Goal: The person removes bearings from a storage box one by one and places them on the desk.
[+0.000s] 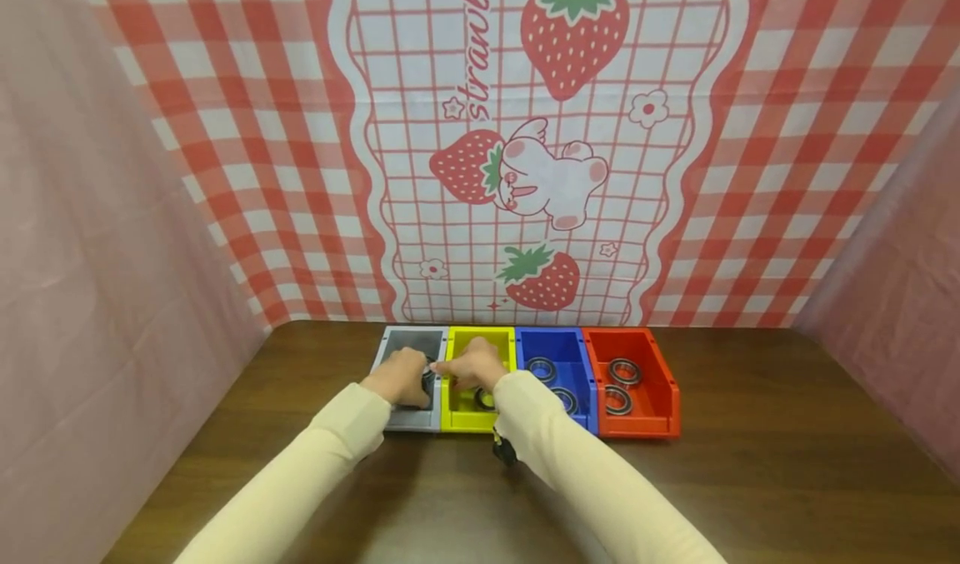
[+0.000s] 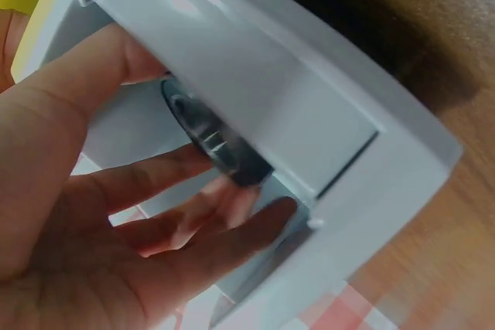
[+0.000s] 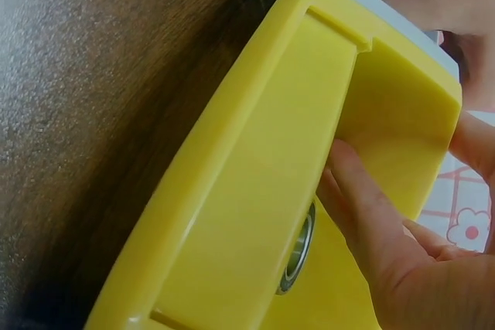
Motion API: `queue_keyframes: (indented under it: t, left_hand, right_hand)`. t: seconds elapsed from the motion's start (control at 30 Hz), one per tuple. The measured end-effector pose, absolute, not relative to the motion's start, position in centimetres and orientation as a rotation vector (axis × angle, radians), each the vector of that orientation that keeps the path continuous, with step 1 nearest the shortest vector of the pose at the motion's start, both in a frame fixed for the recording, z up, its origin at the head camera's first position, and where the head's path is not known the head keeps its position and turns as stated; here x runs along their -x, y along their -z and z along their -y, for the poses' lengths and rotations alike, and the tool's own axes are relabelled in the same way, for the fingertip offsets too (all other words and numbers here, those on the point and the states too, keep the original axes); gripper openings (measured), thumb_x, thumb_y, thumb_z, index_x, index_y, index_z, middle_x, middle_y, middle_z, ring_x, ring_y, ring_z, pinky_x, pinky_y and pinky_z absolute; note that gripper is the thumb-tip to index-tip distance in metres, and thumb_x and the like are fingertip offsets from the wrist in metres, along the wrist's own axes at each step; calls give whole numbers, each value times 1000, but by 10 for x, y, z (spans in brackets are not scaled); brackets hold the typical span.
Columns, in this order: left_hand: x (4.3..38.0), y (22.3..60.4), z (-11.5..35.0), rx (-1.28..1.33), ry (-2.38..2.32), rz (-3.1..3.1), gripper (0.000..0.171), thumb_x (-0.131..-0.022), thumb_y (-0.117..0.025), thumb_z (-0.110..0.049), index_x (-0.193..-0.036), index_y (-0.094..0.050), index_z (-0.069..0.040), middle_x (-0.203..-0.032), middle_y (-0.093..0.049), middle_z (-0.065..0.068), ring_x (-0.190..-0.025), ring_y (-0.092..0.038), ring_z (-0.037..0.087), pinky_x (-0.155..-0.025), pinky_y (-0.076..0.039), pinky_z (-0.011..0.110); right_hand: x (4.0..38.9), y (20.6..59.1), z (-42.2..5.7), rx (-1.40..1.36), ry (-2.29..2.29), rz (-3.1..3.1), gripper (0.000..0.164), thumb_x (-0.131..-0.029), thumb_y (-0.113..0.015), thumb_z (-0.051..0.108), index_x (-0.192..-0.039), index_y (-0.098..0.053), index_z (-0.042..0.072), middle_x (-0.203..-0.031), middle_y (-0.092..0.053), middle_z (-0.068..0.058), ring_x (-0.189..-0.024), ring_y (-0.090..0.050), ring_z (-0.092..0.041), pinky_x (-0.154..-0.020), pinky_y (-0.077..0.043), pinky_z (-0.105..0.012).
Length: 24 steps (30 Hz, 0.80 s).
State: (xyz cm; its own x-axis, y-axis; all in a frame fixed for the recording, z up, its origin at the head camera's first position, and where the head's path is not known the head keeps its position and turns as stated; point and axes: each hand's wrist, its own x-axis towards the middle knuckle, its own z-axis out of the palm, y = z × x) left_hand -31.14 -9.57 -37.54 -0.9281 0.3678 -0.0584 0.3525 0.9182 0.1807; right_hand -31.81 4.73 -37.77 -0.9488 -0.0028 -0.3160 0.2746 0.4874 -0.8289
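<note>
In the head view my left hand [image 1: 405, 376] reaches into the grey bin [image 1: 383, 356] at the left of the row. The left wrist view shows a dark metal ball bearing [image 2: 213, 133], tilted and somewhat blurred, between the thumb and fingers of this hand [image 2: 116, 214]. The bin's front lip hides part of that grip. Over the yellow bin [image 1: 480, 423] is my right hand [image 1: 476, 366], one finger stretched left toward the grey bin. Some of its fingers [image 3: 363, 199] dip inside the yellow bin, near a bearing [image 3: 298, 253], and I see nothing held there.
To the right stand a blue bin [image 1: 570, 346] and a red bin [image 1: 663, 372], each with bearings inside. All the bins sit side by side on a brown wooden table [image 1: 750, 464]. Behind them hangs a strawberry-patterned cloth [image 1: 660, 189], with pink cloth on both sides.
</note>
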Motion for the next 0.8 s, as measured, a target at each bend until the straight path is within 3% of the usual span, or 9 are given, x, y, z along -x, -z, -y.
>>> queue_keyframes:
  t: [0.1, 0.2, 0.37, 0.63, 0.8]
  left_hand:
    - [311, 376, 97, -586, -220, -3030, 34, -65, -83, -20, -84, -67, 4, -85, -67, 17, -82, -61, 32, -75, -54, 43]
    - [310, 377, 98, -607, -179, -3061, 47, -68, -81, -25, -101, -67, 6, -99, -66, 23, -95, -60, 41, -86, -52, 49]
    - [307, 379, 101, -631, -153, -3087, 65, -73, -80, -29, -123, -59, 5, -116, -61, 26, -107, -55, 44, -96, -48, 51]
    - [305, 378, 102, -652, -124, -3126, 66, -75, -79, -29, -129, -55, 0, -119, -59, 25, -107, -54, 42, -96, -47, 49]
    - [304, 377, 102, -628, -111, -3131, 68, -77, -79, -32, -133, -53, -4, -129, -54, 25, -117, -50, 45, -100, -47, 50]
  right_hand:
    - [318, 378, -47, -233, 1468, -2460, 51, -76, -81, 28, -106, -61, -9, -107, -65, -23, -79, -73, -27, -73, -59, -33]
    - [318, 378, -48, -229, 1467, -2460, 55, -76, -81, 28, -109, -60, -10, -110, -63, -24, -79, -73, -27, -75, -59, -33]
    - [318, 379, -49, -228, 1386, -2491, 59, -76, -81, 32, -113, -60, -9, -111, -64, -23, -78, -72, -23, -83, -57, -36]
    - [317, 377, -48, -215, 1342, -2520, 58, -78, -79, 34, -113, -61, -8, -106, -66, -21, -78, -72, -23, -87, -55, -39]
    - [315, 377, -46, -207, 1336, -2521, 54, -79, -78, 34, -110, -62, -7, -105, -67, -21, -77, -72, -22, -89, -55, -41]
